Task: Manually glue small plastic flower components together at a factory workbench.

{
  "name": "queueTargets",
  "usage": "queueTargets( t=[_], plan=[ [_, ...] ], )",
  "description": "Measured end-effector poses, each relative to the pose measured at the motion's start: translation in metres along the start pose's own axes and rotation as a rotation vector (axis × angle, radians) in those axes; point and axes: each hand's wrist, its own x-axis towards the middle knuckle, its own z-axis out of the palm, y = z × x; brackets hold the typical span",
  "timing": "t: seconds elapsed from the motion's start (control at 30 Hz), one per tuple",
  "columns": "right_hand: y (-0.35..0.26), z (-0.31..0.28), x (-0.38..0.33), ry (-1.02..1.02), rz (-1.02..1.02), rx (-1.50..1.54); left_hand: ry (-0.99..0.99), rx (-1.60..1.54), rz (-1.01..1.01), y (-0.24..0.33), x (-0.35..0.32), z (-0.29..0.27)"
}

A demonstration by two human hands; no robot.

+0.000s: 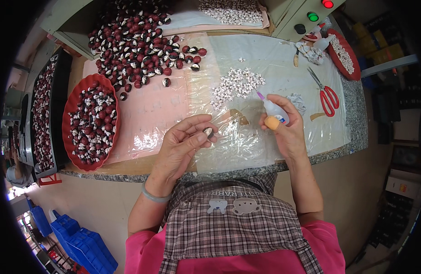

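My left hand (185, 139) is closed, its thumb and fingers pinching a small round black-and-white piece (208, 132) above the plastic-covered table. In my right hand (290, 134) is a small translucent squeeze bottle (276, 111) with a thin purple tip pointing up and left. An orange cover (271, 122) sits at the end of my right thumb. Beyond both hands lies a loose heap of tiny white parts (240, 83) with dark specks. Farther left spreads a large pile of dark red, black and white balls (139, 55).
A red scalloped tray (69, 137) of balls and white bits stands at the left, beside a long black tray (60, 109). Red-handled scissors (328, 98) lie right. A red dish (354, 68) holds white parts. A metal cabinet (292, 25) with lights stands behind.
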Motion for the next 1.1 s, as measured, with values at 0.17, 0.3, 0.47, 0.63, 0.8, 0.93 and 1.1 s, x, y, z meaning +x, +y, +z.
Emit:
queueTargets(
  t=[0.17, 0.3, 0.47, 0.63, 0.8, 0.93, 1.1],
  plan=[
    [0.005, 0.004, 0.020, 0.072, 0.066, -0.464, -0.032, 0.004, -0.011, -0.004, -0.001, -0.007],
    [0.011, 0.012, 0.036, 0.058, -0.172, -0.982, -0.065, -0.034, -0.032, -0.005, -0.002, -0.011],
    [0.017, 0.016, 0.045, 0.039, -0.432, -1.246, -0.050, -0.026, -0.027, -0.006, -0.003, -0.012],
    [0.003, 0.014, 0.045, -0.148, -0.314, -1.204, -0.046, -0.041, -0.017, -0.007, -0.005, -0.013],
    [-0.003, 0.013, 0.049, -0.271, -0.203, -1.142, -0.039, -0.050, -0.022, -0.006, -0.006, -0.013],
    [0.000, 0.015, 0.049, -0.247, -0.242, -1.161, -0.047, -0.046, -0.014, -0.007, -0.006, -0.014],
    [-0.005, 0.018, 0.048, -0.271, -0.198, -1.213, -0.104, -0.170, -0.028, -0.005, -0.005, -0.013]
  ],
)
